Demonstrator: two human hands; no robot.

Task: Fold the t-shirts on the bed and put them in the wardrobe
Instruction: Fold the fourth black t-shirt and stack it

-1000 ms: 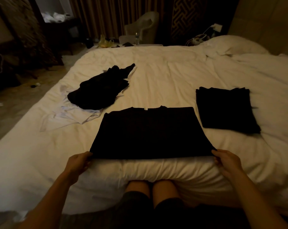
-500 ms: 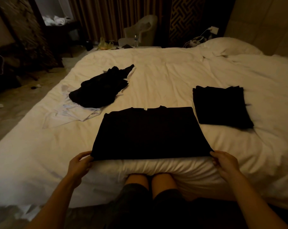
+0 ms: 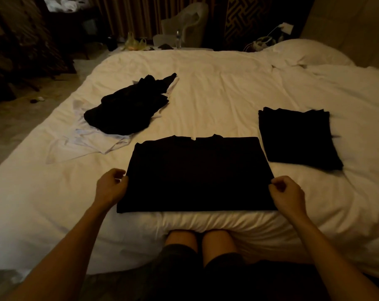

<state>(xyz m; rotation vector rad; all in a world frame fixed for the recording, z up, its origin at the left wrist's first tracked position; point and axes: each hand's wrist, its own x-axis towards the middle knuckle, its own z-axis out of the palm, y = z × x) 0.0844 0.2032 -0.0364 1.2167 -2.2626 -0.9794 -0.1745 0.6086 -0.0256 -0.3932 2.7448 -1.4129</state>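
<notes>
Now mid-fold on the black t-shirt, spread flat at the near edge of the bed, collar side away, lower edge nearest the body. Holds it by both side edges, roughly halfway up: left hand at the left edge, right hand at the right, each with a narrow grip, thumb and curled fingers closed on the cloth, as far as visible in the dim light. Looks like a mirrored hold, chosen for an even lift and a straight crease. Keeps the shirt close in, probably to fold without stretching over the bed.

Seems to sort the bed into zones. Just beside the shirt in hand, to the right: folded stack, dark and squared, likely finished pieces parked out of the way. Farther off to the left: crumpled black pile resting partly on a white garment, both unfolded, presumably waiting for a turn.

By this layout, roughly midway: some pieces folded, one under way, at least two to go, nothing yet put away. No wardrobe identifiable in view. Calls next for lifting both edges together; risks a skewed crease from an uneven pull.
</notes>
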